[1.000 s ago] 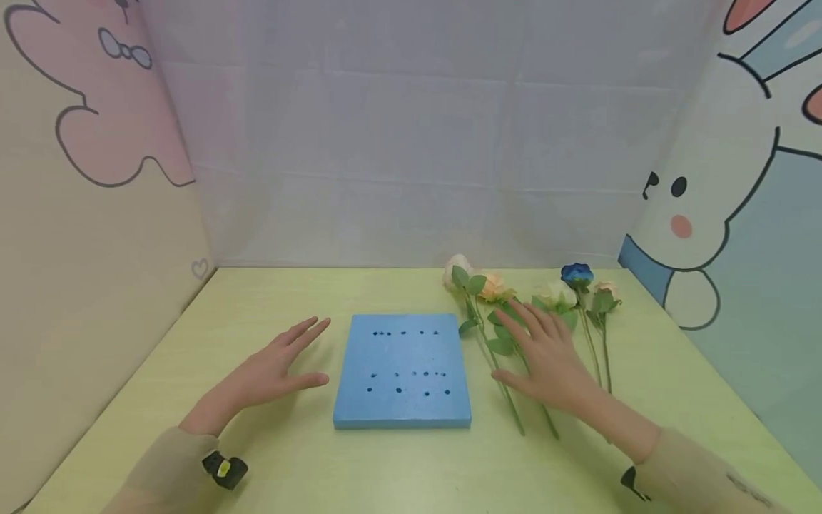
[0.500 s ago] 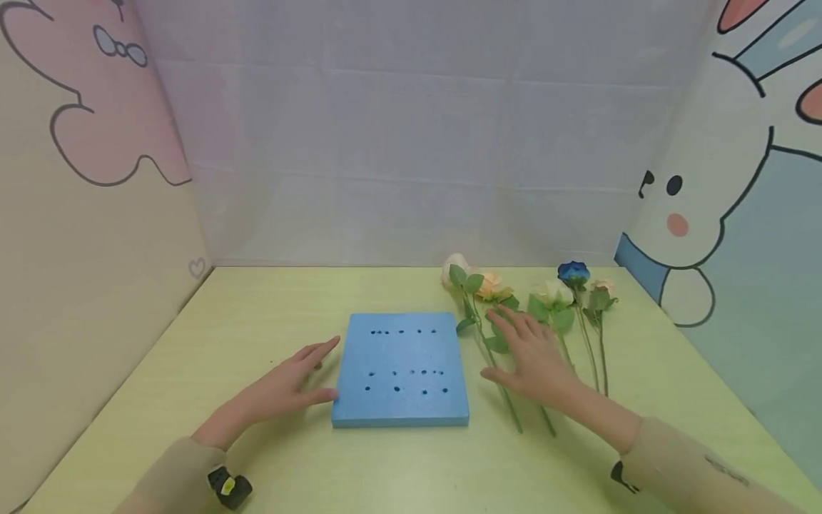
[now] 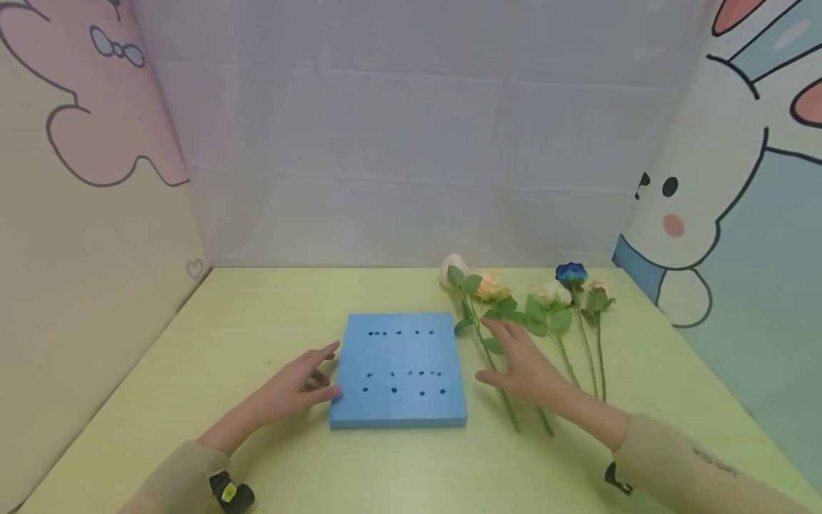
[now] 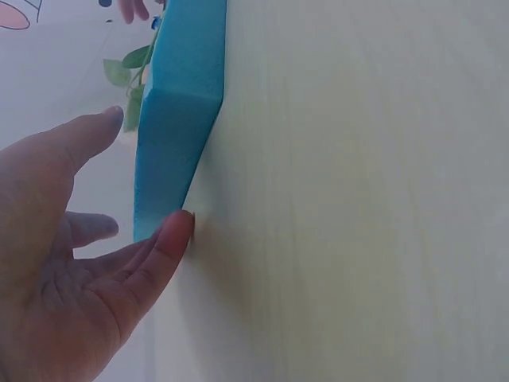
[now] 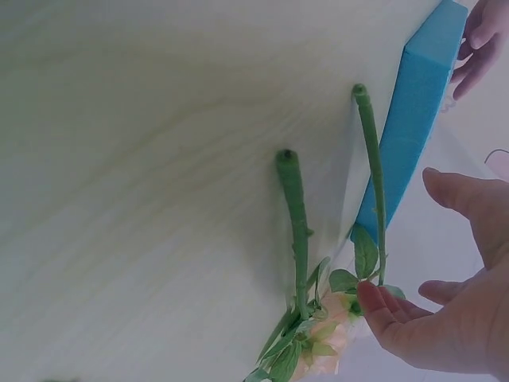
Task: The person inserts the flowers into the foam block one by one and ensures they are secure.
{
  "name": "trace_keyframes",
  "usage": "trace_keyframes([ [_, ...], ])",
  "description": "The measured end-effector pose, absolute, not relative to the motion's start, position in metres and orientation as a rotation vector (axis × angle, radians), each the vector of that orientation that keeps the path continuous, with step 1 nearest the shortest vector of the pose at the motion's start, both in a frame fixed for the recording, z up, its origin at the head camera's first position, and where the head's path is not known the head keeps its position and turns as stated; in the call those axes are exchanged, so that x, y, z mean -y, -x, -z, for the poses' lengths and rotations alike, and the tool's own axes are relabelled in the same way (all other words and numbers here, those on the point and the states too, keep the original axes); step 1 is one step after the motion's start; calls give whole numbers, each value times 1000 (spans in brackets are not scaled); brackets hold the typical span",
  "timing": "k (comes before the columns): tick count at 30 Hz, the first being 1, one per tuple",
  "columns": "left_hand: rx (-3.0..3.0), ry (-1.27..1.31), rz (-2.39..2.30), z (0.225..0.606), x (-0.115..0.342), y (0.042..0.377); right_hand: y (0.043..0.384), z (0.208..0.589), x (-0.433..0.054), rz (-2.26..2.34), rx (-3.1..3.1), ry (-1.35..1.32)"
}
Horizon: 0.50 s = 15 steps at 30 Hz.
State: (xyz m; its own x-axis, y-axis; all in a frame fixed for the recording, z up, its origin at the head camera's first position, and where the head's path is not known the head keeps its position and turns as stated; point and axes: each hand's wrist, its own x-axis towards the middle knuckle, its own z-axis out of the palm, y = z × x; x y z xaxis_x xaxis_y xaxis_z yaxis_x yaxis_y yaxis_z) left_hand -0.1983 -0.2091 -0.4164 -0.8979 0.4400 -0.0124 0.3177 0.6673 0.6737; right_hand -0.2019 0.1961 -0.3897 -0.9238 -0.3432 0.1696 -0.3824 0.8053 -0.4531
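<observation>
Just left of the blue block (image 3: 398, 353), the left hand (image 3: 295, 389) lies at its side edge, fingers loose and grasping nothing; the thumb overlaps that edge in the head view, but whether it touches I cannot tell. To the block's right, the right hand (image 3: 523, 368) hangs over the flowers, thumb and fingers apart, nothing gripped; in the right wrist view a fingertip meets the line of one green stem (image 5: 376, 175), and contact is unclear. All the flowers lie on the table (image 3: 385, 467) right of the block, heads toward its far side: a whitish rose (image 3: 453, 261) nearest it, then a peach rose (image 3: 491, 287), a cream flower (image 3: 554, 291), a blue rose (image 3: 571, 274) and a small pale pink flower (image 3: 602, 287) farthest out. Crowding looks the likeliest source of trouble: with leaves (image 5: 366, 251) meshed this closely, a pinch could catch two stems, or lifting one could drag its neighbour askew. The right forearm (image 3: 587, 410), crossing the outer stems, might sweep them away from the block. A sideways push from the left hand could slide or turn the block, since nothing visible braces its right side.
</observation>
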Motion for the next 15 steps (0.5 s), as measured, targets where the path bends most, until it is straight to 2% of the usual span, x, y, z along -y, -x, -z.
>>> trace_keyframes([
  [15, -2656, -458, -1172, 427, 200, 198, 220, 391, -198, -964, 3040, -540],
])
